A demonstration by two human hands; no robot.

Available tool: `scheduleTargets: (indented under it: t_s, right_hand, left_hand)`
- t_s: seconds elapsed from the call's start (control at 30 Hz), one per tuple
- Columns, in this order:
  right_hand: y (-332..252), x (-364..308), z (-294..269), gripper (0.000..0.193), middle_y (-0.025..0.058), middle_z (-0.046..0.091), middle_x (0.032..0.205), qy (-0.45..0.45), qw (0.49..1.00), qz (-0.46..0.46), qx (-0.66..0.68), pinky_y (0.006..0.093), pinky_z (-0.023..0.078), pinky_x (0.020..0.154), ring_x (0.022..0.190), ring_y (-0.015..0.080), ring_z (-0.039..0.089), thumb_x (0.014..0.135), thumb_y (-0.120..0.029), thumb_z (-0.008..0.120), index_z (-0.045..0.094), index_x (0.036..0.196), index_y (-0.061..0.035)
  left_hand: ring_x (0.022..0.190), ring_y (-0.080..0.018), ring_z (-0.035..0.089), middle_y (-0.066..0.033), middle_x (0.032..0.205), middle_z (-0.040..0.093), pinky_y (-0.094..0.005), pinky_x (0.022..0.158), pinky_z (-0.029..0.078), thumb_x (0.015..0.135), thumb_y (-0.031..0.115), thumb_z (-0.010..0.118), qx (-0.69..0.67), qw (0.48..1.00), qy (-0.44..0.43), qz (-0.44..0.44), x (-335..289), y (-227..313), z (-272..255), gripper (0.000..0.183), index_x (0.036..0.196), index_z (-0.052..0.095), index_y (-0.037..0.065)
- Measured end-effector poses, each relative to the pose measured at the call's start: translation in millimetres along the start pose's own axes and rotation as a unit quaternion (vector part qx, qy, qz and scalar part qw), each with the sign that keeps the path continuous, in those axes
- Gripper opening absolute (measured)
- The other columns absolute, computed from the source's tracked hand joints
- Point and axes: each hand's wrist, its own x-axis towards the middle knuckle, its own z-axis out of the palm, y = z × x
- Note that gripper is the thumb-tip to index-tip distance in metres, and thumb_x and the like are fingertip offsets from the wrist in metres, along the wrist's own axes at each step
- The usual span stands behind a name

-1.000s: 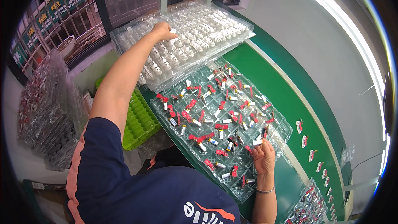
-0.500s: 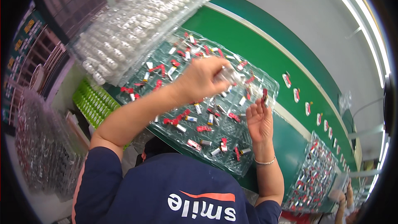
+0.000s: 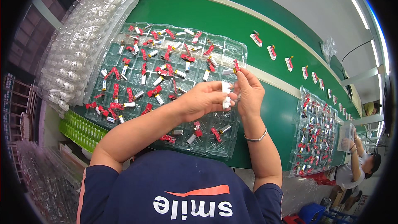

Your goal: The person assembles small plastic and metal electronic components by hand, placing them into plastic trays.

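Observation:
My left hand (image 3: 203,101) is closed on a small white plastic part (image 3: 226,94), pinched between thumb and fingers. Right beside it, my right hand (image 3: 251,95) grips a red circuit board (image 3: 236,65) with a silver cylinder (image 3: 228,71) attached, which sticks up past the fingertips. The fingertips of both hands nearly meet at the white part; whether the right ones touch it I cannot tell. Under my hands lies a clear compartment tray (image 3: 234,47), its pockets holding several similar red boards with silver cylinders.
A stack of clear trays with white parts (image 3: 89,37) stands at the left, above green trays (image 3: 81,130). On the green belt (image 3: 190,8) sits a row of white pieces with red boards (image 3: 271,52). Another filled tray (image 3: 317,132) and a co-worker (image 3: 354,166) are at the right.
The view has turned. My hands have come together over the tray; before, the left was apart, holding a blurred whitish thing. The right hand has turned, still holding the red board.

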Motion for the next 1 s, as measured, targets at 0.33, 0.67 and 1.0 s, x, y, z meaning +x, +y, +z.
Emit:
scheduleTargets:
  t_s: [0.33,0.67,1.0]
  right_hand:
    - [-16,-17,11,0.016,0.0062,0.063,0.087,-0.053,0.996,-0.068,-0.035,0.0206,0.047,0.069,0.078,0.0083,0.058,0.078,0.001,0.063,0.059,0.094,0.0026]
    - [-16,-25,14,0.011,0.0119,0.065,0.087,-0.122,0.933,-0.193,-0.28,0.0248,0.05,0.068,0.078,0.0151,0.064,0.076,0.003,0.063,0.057,0.085,0.0011]
    - [-25,-25,7,0.011,0.0162,0.062,0.095,-0.145,0.968,-0.118,-0.165,0.0253,0.05,0.073,0.086,0.0159,0.061,0.075,0.006,0.063,0.058,0.084,0.0025]
  left_hand:
    - [0.102,-0.0262,0.056,-0.0147,0.116,0.05,-0.039,0.091,0.045,0.088,0.004,0.042,-0.127,0.991,-0.022,0.039,-14,4,-18,0.043,0.129,0.03,-0.002]
    - [0.109,-0.0257,0.052,-0.0124,0.123,0.046,-0.0379,0.093,0.044,0.091,0.009,0.044,-0.129,0.988,-0.036,0.081,-17,-4,-26,0.04,0.129,0.033,0.002]
    - [0.117,-0.0302,0.045,-0.0135,0.129,0.04,-0.044,0.096,0.042,0.092,0.01,0.041,-0.2,0.976,-0.056,0.063,-17,2,-26,0.048,0.137,0.022,0.008]
